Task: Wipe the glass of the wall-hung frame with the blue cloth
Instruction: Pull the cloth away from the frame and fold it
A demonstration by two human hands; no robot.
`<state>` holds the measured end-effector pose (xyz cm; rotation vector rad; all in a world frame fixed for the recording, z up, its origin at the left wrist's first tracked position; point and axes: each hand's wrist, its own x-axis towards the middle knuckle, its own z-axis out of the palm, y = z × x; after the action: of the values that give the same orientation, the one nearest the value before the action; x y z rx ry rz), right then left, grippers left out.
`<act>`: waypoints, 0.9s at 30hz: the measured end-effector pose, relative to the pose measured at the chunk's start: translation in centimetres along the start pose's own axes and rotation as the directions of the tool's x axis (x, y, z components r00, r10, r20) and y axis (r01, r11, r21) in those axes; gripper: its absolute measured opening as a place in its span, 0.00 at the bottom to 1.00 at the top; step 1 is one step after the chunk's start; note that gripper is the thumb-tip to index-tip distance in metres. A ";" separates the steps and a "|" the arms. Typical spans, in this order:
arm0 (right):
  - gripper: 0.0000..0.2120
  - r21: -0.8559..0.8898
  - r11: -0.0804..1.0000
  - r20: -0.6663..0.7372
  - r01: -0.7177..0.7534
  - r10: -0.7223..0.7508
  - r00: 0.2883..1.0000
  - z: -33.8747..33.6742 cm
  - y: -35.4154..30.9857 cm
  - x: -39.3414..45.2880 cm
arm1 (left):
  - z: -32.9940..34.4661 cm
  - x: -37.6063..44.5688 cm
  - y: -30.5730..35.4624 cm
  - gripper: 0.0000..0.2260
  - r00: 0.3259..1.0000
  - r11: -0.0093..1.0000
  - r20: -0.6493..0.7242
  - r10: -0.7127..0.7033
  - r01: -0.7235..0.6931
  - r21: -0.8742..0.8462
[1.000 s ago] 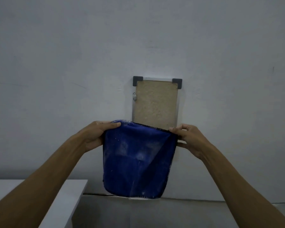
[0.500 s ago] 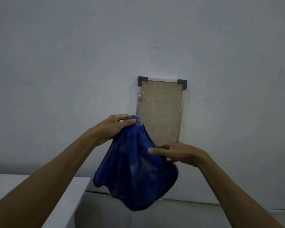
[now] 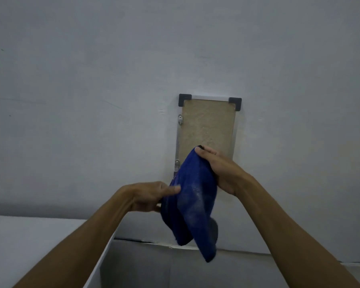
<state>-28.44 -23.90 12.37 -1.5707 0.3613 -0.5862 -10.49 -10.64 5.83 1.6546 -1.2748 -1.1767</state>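
Right hand (image 3: pixel 220 169) grip clamped on cloth (image 3: pixel 192 200) top, before frame (image 3: pixel 207 125). Left hand (image 3: pixel 149 196) grip pinches cloth's left side.

Plain pale grey painted wall (image 3: pixel 92 100) fills background. Flat white tabletop (image 3: pixel 29 242) at near left. Grey floor (image 3: pixel 154 267) below, far right.

Place: plain indoor room, its kind unclear.
Wall (image 3: pixel 92 80): bare, pale grey, scuffed.
Frame (image 3: pixel 206 125): hangs on that wall.
White surface (image 3: pixel 29 246): below-left of the frame, against the wall.
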 end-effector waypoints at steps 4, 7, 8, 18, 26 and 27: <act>0.13 0.034 0.999 -0.085 -0.005 0.008 0.996 -2.0 0.6 -0.3 | 0.3 0.0 -1.0 0.18 0.995 0.999 0.089 -0.033 0.032 0.004; 0.15 0.094 0.994 -0.190 0.055 -0.036 0.981 -3.7 1.0 -0.4 | 0.5 0.1 -1.2 0.24 0.988 0.994 0.116 -0.104 0.103 0.022; 0.15 0.082 0.993 -0.236 0.080 -0.058 0.970 -4.3 1.0 -0.4 | 0.5 0.0 -1.4 0.25 0.986 0.994 0.132 -0.104 0.106 -0.006; 0.12 -0.096 0.995 -0.515 0.017 -0.064 0.855 -8.4 2.7 -1.1 | -1.1 -0.7 -1.7 0.29 0.985 0.784 -0.155 0.080 -0.159 -0.600; 0.10 0.013 0.999 -0.511 -0.031 0.033 0.859 -8.6 3.0 -1.6 | -0.4 0.7 -1.2 0.15 0.897 0.866 -0.408 -0.172 -0.060 -0.496; 0.10 0.020 0.998 -0.508 -0.053 0.056 0.859 -8.6 3.1 -1.6 | -0.3 0.7 -1.2 0.16 0.893 0.877 -0.414 -0.178 -0.046 -0.478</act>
<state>-34.27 -30.36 9.20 -1.3764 0.8003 -0.9603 -9.73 -11.06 4.66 1.4810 -0.5769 -0.9688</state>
